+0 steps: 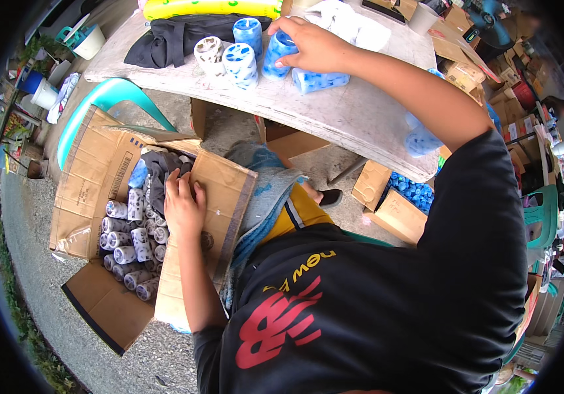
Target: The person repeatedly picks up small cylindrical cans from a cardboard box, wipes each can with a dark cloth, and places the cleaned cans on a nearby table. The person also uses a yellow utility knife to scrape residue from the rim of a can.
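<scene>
On the table, my right hand (306, 44) grips a blue marbled pillar candle (278, 54) around its top, thumb and fingers on opposite sides. Beside it lies another blue candle (320, 80) on its side. To the left stand a blue-and-white candle (240, 66), a blue one (248, 35) and a white one with brown patches (208, 55). My left hand (184, 202) rests with spread fingers at the inner edge of an open cardboard box (223, 182), touching a dark cloth (156, 172); whether it grips the cloth is unclear. Many patterned candles (140, 244) fill the box.
A black cloth (164, 42), a yellow roll (213, 9) and white cloth or wrap (346, 24) lie along the table's far side. Behind the box stands a turquoise plastic chair (114, 91). Below the table edge (361, 143) is a box of small blue items (410, 193).
</scene>
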The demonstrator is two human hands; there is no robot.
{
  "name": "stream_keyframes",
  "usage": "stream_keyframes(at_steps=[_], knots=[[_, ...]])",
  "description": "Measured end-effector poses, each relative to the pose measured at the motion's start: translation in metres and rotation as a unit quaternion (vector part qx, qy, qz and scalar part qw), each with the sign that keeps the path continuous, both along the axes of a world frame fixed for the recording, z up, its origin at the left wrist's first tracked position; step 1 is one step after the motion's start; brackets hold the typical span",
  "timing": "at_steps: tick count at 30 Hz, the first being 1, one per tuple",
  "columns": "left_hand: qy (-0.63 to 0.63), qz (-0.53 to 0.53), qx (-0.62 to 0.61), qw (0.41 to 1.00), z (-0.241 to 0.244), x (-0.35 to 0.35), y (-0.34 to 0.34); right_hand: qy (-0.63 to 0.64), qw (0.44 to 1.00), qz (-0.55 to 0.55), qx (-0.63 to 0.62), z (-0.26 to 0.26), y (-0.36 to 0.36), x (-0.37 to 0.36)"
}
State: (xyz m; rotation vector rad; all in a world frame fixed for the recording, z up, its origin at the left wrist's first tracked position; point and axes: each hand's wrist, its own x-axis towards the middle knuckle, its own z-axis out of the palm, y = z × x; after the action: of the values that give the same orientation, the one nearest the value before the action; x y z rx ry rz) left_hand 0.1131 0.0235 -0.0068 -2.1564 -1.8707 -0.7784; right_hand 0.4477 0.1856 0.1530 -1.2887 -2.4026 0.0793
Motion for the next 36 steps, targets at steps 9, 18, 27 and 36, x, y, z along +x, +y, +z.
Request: stream_keyframes(at_steps=[9, 18, 27, 36], knots=[[0.019, -0.001, 0.009, 1.000, -0.004, 0.000, 0.000, 0.009, 0.998, -0.038, -0.050, -0.039, -0.024, 0.039], [0.018, 0.002, 0.004, 1.000, -0.003, 0.002, 0.002, -0.026, 0.996, -0.089, -0.013, -0.028, -0.020, 0.036], [0.036, 0.008, 0.010, 0.999, -0.004, 0.001, -0.001, -0.453, 0.890, -0.041, 0.031, 0.040, -0.029, 0.053], [0.033, 0.003, 0.014, 0.999, -0.006, -0.001, 0.002, -0.383, 0.902, 0.002, 0.197, -0.021, -0.042, 0.036]])
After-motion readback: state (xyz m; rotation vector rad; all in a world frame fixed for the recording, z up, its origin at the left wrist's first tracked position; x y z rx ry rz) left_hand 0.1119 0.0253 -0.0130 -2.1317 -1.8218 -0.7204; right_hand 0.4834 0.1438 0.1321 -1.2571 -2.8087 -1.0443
